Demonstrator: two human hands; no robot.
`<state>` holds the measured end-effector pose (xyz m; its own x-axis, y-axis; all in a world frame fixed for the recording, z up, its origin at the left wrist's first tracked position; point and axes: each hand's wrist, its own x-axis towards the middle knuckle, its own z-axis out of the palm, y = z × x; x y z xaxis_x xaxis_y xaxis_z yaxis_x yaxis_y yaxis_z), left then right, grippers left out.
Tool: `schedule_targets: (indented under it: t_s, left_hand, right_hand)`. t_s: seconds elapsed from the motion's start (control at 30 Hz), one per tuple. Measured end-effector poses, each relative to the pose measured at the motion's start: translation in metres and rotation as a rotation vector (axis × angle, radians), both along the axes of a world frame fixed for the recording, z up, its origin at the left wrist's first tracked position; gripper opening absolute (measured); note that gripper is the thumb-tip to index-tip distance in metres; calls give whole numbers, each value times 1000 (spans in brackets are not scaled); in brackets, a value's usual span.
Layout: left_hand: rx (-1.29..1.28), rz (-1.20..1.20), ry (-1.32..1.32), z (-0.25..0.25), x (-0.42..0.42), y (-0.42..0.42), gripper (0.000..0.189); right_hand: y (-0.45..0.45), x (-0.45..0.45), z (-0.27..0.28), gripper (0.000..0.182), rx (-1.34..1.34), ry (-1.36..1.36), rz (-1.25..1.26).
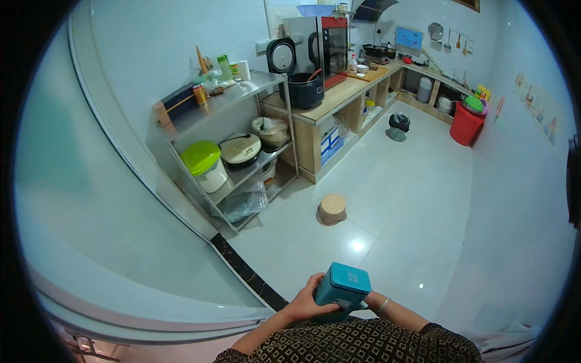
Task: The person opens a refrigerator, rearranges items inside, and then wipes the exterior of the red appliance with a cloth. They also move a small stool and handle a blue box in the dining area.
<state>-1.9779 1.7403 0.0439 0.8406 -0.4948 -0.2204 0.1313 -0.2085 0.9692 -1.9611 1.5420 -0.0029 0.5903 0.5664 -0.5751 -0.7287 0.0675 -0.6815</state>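
Observation:
A teal rectangular tin (343,290) with a closed lid is held close in front of my patterned top. My left hand (309,301) grips its left side, the thumb across the lower front and the fingers behind. On the tin's right is my right hand (373,301), mostly hidden behind the tin; a bracelet circles that wrist. Something small and whitish shows between the right hand and the tin, too small to name. How the right fingers lie cannot be seen.
Ahead on the tiled floor stands a small beige stool (332,209). A metal shelf rack (261,159) and a wooden counter (338,97) run along the left. Farther off are a black-lined bin (399,122) and a red bucket (466,125). A glass door (136,218) is at the left.

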Motion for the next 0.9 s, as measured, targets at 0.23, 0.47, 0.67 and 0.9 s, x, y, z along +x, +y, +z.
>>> schedule_targets:
  t_s: [0.23, 0.47, 0.67, 0.9]
  left_hand:
    - [-44, 210, 28, -18, 80, -20, 97]
    - [-176, 496, 145, -67, 210, -30, 85]
    - [-362, 692, 455, -125, 336, -55, 74]
    - [-357, 796, 615, -164, 423, -73, 64]
  right_hand:
    - [-40, 78, -22, 39, -14, 62, 2]
    - [-80, 201, -106, 36, 8, 160, 51]
    - [-118, 316, -114, 35, -154, 186, 70]
    - [-164, 410, -161, 39, -265, 310, -61]
